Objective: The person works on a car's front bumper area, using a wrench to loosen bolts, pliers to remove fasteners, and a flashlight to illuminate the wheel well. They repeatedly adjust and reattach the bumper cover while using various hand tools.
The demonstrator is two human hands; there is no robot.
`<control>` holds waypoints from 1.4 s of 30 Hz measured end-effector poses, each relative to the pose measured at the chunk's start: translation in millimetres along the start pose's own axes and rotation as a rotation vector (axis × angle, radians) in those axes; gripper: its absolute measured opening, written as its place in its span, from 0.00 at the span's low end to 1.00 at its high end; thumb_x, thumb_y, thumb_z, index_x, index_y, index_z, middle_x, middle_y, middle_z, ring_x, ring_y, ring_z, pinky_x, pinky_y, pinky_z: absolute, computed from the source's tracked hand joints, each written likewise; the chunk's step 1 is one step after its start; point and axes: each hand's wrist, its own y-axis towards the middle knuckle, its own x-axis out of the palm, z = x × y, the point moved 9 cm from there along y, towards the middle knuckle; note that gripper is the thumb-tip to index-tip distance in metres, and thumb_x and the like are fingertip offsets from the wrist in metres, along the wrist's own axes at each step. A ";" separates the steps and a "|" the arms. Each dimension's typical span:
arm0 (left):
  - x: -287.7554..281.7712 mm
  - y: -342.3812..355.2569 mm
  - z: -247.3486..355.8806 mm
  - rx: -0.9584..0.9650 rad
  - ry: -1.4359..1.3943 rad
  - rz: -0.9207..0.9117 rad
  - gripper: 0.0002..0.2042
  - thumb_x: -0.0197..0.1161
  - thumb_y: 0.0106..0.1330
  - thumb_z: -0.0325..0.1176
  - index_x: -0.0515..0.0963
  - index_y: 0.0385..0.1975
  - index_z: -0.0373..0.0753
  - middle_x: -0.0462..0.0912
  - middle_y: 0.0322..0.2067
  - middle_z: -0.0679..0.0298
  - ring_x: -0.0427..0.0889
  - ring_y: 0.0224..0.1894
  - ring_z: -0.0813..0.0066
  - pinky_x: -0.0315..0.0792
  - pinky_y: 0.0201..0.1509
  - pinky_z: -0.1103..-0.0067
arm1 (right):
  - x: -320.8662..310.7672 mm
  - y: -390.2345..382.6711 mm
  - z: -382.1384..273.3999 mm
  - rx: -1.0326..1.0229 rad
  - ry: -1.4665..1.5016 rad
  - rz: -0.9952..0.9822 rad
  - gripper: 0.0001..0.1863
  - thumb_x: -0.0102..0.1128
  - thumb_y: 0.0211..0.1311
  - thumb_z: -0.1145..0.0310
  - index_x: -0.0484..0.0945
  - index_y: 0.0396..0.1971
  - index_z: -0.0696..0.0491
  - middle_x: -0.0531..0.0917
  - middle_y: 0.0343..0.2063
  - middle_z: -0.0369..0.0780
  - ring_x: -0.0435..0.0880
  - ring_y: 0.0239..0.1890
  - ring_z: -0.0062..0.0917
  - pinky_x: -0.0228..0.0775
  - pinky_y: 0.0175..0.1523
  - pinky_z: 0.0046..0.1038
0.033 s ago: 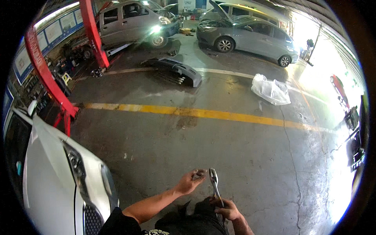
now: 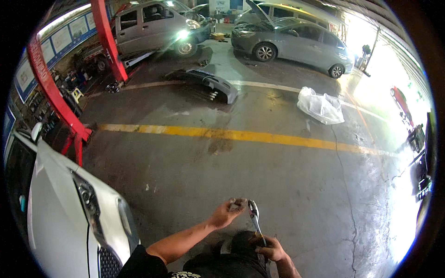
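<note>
My right hand point(image 2: 272, 250) is closed around the handle of a shiny metal hand tool point(image 2: 254, 214), low in the middle of the head view. The tool points away from me, its rounded jaw-like head at the far end; its exact kind is unclear. Just left of that head is my left hand point(image 2: 225, 214), palm turned inward and darkened fingers curled. Whether a small item lies between those fingers I cannot make out. A narrow gap seems to separate the fingertips from the tool.
A white car point(image 2: 60, 199) stands close on my left, beside a red lift post point(image 2: 58, 92). Farther off, a grey bumper point(image 2: 211, 84) and a white plastic bag point(image 2: 320, 106) lie on the floor beyond a yellow line point(image 2: 222, 134). A grey sedan point(image 2: 296, 46) and a van point(image 2: 153, 25) are behind.
My left fingers have shifted slightly closer to the tool head and look more curled. The tool has turned a little in my right hand. The view has moved slightly.
</note>
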 end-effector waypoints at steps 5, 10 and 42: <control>14.2 158.3 -27.4 -0.240 -0.400 -0.238 0.14 0.64 0.65 0.45 0.79 0.40 0.39 0.75 0.23 0.72 0.71 0.21 0.86 0.66 0.22 0.83 | -97.8 105.4 -28.2 0.108 -0.031 -0.036 0.21 0.64 0.53 0.77 0.76 0.49 0.63 0.83 0.43 0.45 0.80 0.45 0.25 0.74 0.45 0.25; -29.1 305.5 -3.2 -0.222 -0.557 -0.030 0.10 0.66 0.65 0.40 0.78 0.32 0.41 0.73 0.21 0.71 0.68 0.17 0.84 0.61 0.19 0.81 | -187.6 236.8 -119.6 0.053 -0.033 -0.279 0.24 0.67 0.56 0.72 0.74 0.53 0.62 0.83 0.44 0.41 0.78 0.47 0.24 0.69 0.55 0.29; -306.0 1249.7 -135.0 -0.771 0.230 0.336 0.22 0.59 0.62 0.51 0.79 0.31 0.32 0.79 0.23 0.58 0.77 0.27 0.67 0.69 0.34 0.69 | -894.0 908.9 -470.7 0.177 0.051 0.425 0.15 0.60 0.50 0.74 0.79 0.40 0.59 0.81 0.33 0.43 0.81 0.36 0.29 0.75 0.38 0.28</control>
